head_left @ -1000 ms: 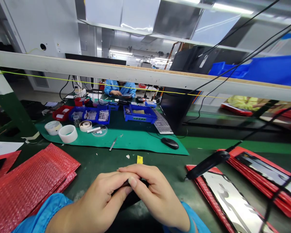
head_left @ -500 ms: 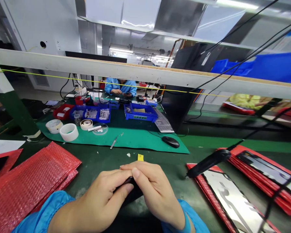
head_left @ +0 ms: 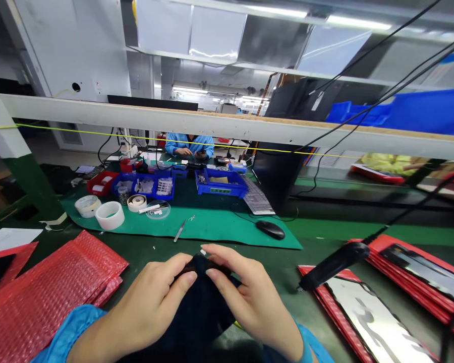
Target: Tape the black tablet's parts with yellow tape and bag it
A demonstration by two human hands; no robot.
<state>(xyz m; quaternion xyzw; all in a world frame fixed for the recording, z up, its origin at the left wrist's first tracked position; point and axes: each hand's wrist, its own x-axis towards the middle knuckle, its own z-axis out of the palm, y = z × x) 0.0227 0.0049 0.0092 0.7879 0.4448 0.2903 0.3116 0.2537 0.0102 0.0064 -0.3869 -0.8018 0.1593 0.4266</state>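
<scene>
Between both hands is a black, flat, glossy panel [head_left: 196, 312], tilted, its narrow far end toward the bench. My left hand [head_left: 147, 302] pinches the left side of that end with thumb and fingers. On the other side, my right hand [head_left: 251, 297] grips it the same way, thumb on the near face and fingers behind. The panel's lower part runs out of view near my body. A bit of yellow [head_left: 237, 325] shows beside the panel, under my right hand. Small white scraps [head_left: 203, 252] lie just beyond my fingertips.
Red bubble bags [head_left: 56, 282] lie at left. At right, a black electric screwdriver [head_left: 333, 264] hangs over metal-backed panels [head_left: 374, 312] on red bags. On the green mat [head_left: 212, 224] are tape rolls [head_left: 109, 216], tweezers [head_left: 179, 231], a mouse [head_left: 270, 230] and blue bins [head_left: 221, 184]. A person sits opposite.
My hands have moved apart from their overlapped grip, uncovering the panel's far end between them. The yellow piece, earlier beyond my fingers, now shows under my right hand. The view has tipped slightly upward.
</scene>
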